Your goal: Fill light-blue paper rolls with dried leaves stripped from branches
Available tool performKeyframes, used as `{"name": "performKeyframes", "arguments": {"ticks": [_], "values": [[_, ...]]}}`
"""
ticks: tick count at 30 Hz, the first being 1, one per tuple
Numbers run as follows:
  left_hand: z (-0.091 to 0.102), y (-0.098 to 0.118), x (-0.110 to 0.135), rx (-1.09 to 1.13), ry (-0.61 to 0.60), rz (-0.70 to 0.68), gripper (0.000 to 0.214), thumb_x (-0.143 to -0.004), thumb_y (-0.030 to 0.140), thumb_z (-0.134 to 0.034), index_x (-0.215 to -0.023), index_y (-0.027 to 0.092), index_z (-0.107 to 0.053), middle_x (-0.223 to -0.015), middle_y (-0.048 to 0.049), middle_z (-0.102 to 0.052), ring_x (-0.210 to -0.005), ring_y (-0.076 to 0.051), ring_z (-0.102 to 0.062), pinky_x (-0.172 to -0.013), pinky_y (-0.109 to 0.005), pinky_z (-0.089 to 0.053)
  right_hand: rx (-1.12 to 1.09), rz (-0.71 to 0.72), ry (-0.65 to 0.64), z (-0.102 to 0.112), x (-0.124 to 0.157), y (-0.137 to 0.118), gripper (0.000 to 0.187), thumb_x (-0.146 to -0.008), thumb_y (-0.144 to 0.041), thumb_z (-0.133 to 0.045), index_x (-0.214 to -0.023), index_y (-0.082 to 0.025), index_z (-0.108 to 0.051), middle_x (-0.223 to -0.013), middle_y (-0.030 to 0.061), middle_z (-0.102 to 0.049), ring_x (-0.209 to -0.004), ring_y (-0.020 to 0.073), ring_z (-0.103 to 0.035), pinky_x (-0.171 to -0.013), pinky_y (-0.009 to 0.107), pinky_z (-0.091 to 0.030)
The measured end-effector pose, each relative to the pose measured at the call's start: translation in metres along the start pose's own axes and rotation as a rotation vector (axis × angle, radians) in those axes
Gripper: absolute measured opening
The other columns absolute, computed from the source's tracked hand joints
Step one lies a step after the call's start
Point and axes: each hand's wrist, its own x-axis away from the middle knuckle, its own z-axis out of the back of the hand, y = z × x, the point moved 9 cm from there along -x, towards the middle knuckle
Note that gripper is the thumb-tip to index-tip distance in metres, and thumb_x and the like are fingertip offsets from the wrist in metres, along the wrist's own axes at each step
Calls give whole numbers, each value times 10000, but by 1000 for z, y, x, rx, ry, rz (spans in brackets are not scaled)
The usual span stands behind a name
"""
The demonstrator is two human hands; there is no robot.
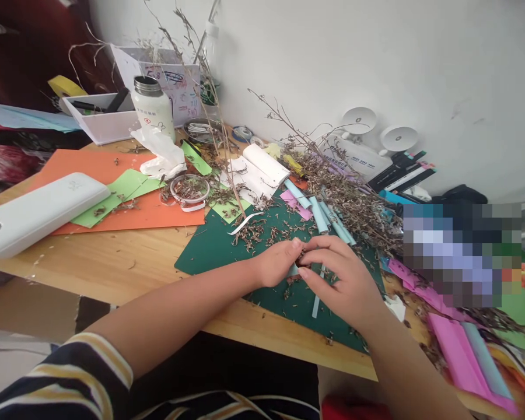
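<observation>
My left hand (279, 263) and my right hand (343, 277) meet over a green cutting mat (227, 248). Between them is a small piece of light blue paper (293, 270) with brown dried leaf bits at it, mostly hidden by the fingers. The left fingers are closed around it, thumb on top. My right thumb and curved fingertips pinch its other side. A narrow light blue paper strip (316, 300) lies on the mat below. Behind the hands are several rolled light blue paper tubes (318, 216) and a pile of crumbled dried leaves (249, 236).
Dried plant stalks (354, 204) spread across the right back. Orange paper (170, 213), a white power bank (48, 213) and a clear tape roll (190, 191) lie left. An uncapped white bottle (154, 111) stands behind. Pink paper (457, 356) lies at right.
</observation>
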Motion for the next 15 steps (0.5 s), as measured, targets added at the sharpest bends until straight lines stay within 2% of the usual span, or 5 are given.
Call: {"name": "performKeyframes", "arguments": {"ticks": [1,5,8,10,15], "values": [[0,1,0,4,-2,-5,679,-722,695,-43,-640,136,-421,-488,26,-396,-434,-76,-381,-449,-214,-332,-32,-28,29,1,0,4,15,-750,-186,-516,-756,-198,-521,-852,47,-526,-793,148,-513,-670,277,-446],[0,3,0,23,6,-5,675,-726,693,-50,-651,136,-424,-484,35,-385,-416,-70,-367,-433,-209,-323,-77,-77,72,4,1,13,125,-743,-194,-531,-854,-217,-479,-826,27,-541,-689,130,-507,-584,261,-453],[1,1,0,-1,8,23,687,-706,710,-38,-626,140,-414,-465,35,-375,-410,-73,-361,-425,-213,-317,50,-19,111,8,2,9,171,-751,-240,-531,-920,-220,-514,-941,71,-538,-863,192,-519,-718,346,-455],[0,2,0,-16,-4,17,680,-706,707,-23,-607,145,-394,-474,31,-381,-413,-73,-366,-428,-215,-320,123,48,132,9,5,3,122,-755,-245,-528,-872,-217,-550,-1024,94,-516,-956,224,-494,-785,392,-429],[-1,3,0,-52,-25,4,659,-724,683,1,-602,154,-372,-464,31,-396,-424,-77,-379,-450,-217,-334,226,171,166,10,14,-8,83,-750,-217,-530,-780,-204,-606,-1135,109,-484,-1009,253,-466,-836,436,-381]]}}
